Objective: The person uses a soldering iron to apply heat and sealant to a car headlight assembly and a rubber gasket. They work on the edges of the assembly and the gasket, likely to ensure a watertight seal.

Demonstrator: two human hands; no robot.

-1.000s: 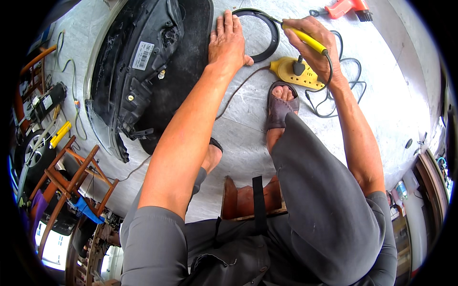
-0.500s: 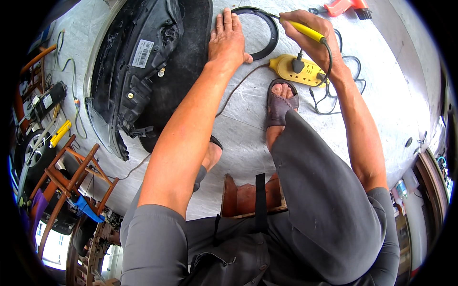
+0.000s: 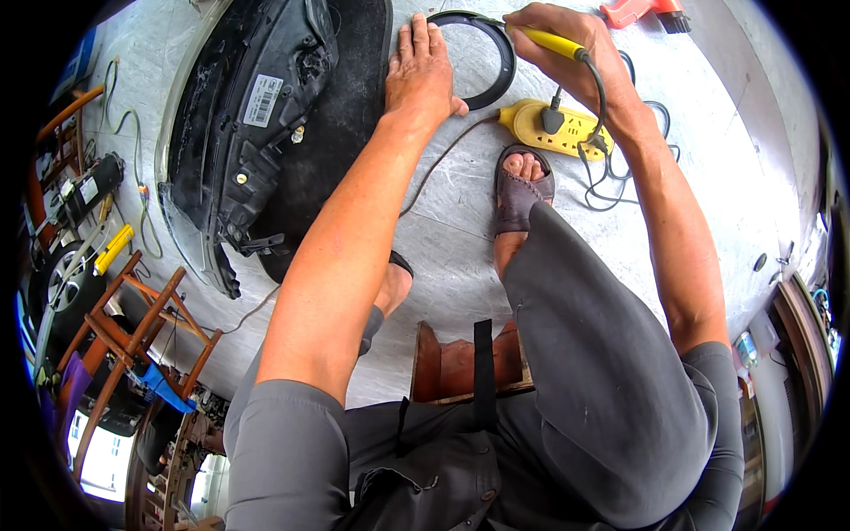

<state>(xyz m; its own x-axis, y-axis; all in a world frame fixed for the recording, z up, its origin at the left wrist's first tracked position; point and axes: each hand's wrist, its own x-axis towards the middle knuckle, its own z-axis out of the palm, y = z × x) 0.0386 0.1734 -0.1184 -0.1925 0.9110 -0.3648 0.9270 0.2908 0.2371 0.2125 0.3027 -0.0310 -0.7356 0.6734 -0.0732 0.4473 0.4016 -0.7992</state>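
My left hand (image 3: 420,78) lies palm down with its fingers stretched out, over the left side of a black ring (image 3: 507,66) on the grey floor. Part of the ring is hidden under it. In my right hand (image 3: 580,75) is a soldering iron with a yellow handle (image 3: 551,42), its cord running down past the wrist. The iron's thin tip points left and meets the ring's upper right edge; whether it touches I cannot tell. A car headlight (image 3: 266,155) with a black housing rests left of my left hand, on a dark flat pad (image 3: 354,97).
A yellow power strip (image 3: 529,131) with a black plug (image 3: 552,118) sits below the ring, cords looping to its right. A red tool (image 3: 627,11) with a black end lies at the far right. Wooden frames (image 3: 142,332) and a wheel (image 3: 64,274) stand at left.
My right hand has shifted slightly left and up with the soldering iron, bringing its tip further left along the ring. The left hand has stayed nearly still.
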